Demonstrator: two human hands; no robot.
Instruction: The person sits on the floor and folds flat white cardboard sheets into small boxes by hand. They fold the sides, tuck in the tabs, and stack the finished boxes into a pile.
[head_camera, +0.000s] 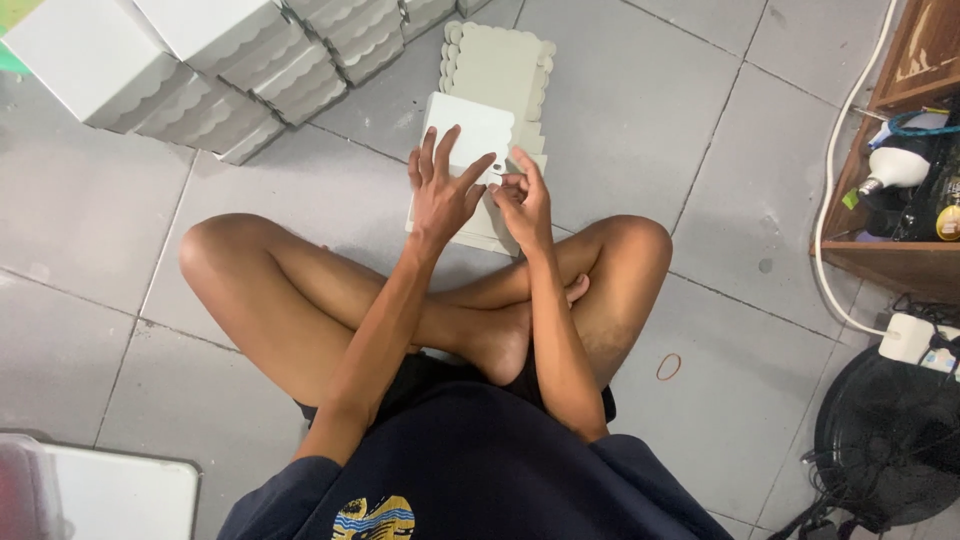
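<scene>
1. Head view, looking down: flat white cardboard box blank on the grey tiled floor, just ahead of crossed bare legs, partly lifted at its near edge between both hands.
2. Left hand spread wide, fingers fanned and pressed on top of the blank, thumb pointing toward the other hand; not closed around anything.
3. Right hand just beside the left, fingertips narrowed in a pinch at a small tab or cut-out near the blank's near edge; exact hold too small to tell.
4. Under and beyond the grip: a stack of more flat blanks with scalloped edges, touching the held one.
5. Farther out, left of the grip: a row of folded white boxes with wavy-edged lids, well apart from the hands.
6. Right of the grip, on the tiles near the knee: a brown rubber band.
7. At the far right: wooden shelf with bottles, a white cable and a black fan.
</scene>
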